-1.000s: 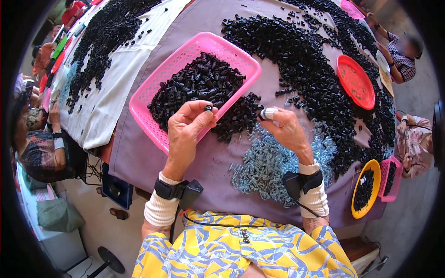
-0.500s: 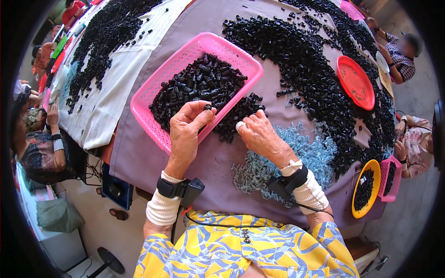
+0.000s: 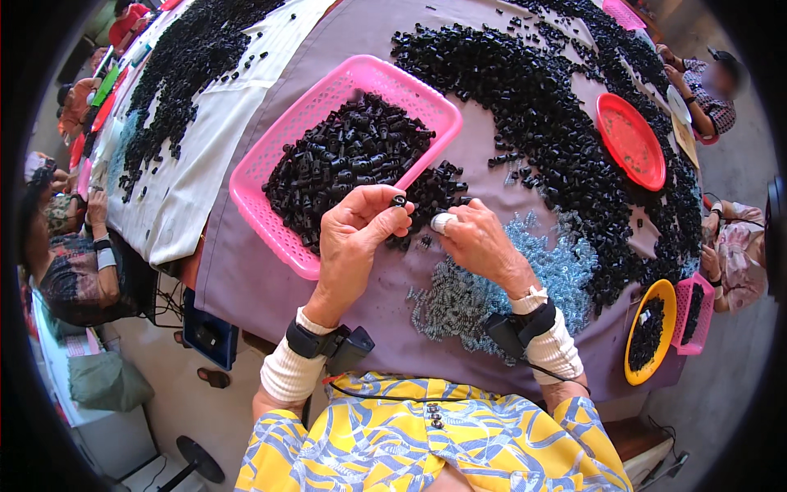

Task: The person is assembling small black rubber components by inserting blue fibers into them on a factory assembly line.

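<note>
My left hand [image 3: 351,246] pinches a small ring-like black plastic piece [image 3: 399,200] between thumb and fingertips, in front of the near edge of a pink basket [image 3: 246,184]. That basket holds a heap of small black cylindrical parts [image 3: 352,152]. Close by on the right, my right hand [image 3: 485,246] is closed, white tape wrapped on one finger. Whatever its fingertips hold is hidden. Loose black pieces [image 3: 438,187] lie beyond both hands. Beside and under my right wrist spreads a pile of small silvery-blue springs [image 3: 459,307].
A large mound of black parts [image 3: 500,90] curves across the mauve cloth [image 3: 254,287]. To the right are a red plate [image 3: 630,141], a yellow tray [image 3: 668,303] and a small pink basket [image 3: 693,332]. Several people sit around the tables at both sides.
My left hand has moved right and slightly down with the black piece, away from the basket's rim. My right hand has shifted a little right and nearer me.
</note>
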`<action>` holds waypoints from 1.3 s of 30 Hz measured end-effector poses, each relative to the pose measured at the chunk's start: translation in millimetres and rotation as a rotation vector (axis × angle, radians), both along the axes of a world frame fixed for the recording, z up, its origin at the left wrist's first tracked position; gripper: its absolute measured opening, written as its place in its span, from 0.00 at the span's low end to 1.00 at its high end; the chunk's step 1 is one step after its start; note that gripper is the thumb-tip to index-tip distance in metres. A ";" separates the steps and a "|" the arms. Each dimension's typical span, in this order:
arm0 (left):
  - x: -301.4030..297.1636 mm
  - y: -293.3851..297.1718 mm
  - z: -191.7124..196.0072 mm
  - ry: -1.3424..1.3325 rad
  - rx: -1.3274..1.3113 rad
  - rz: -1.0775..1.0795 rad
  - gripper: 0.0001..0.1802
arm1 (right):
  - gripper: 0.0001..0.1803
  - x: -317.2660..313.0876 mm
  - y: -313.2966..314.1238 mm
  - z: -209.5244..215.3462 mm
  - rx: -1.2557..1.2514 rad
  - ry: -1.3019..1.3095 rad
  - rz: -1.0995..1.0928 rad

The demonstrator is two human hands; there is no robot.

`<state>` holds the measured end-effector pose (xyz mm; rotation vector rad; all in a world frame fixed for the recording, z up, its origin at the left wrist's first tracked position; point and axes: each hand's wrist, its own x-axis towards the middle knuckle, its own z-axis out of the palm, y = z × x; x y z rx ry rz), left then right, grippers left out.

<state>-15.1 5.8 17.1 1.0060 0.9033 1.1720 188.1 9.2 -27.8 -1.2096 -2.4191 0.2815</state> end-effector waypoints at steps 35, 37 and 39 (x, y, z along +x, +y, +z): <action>37.8 -4.3 -11.2 -0.233 -0.123 -0.077 0.10 | 0.09 -0.6 -13.2 51.2 0.064 0.461 -0.123; 35.3 -2.8 -11.7 -0.210 -0.150 -0.108 0.10 | 0.10 0.3 -11.8 51.2 0.156 0.442 -0.071; 33.9 -2.6 -12.0 -0.186 -0.178 -0.137 0.10 | 0.09 0.7 -11.0 52.1 0.181 0.410 -0.056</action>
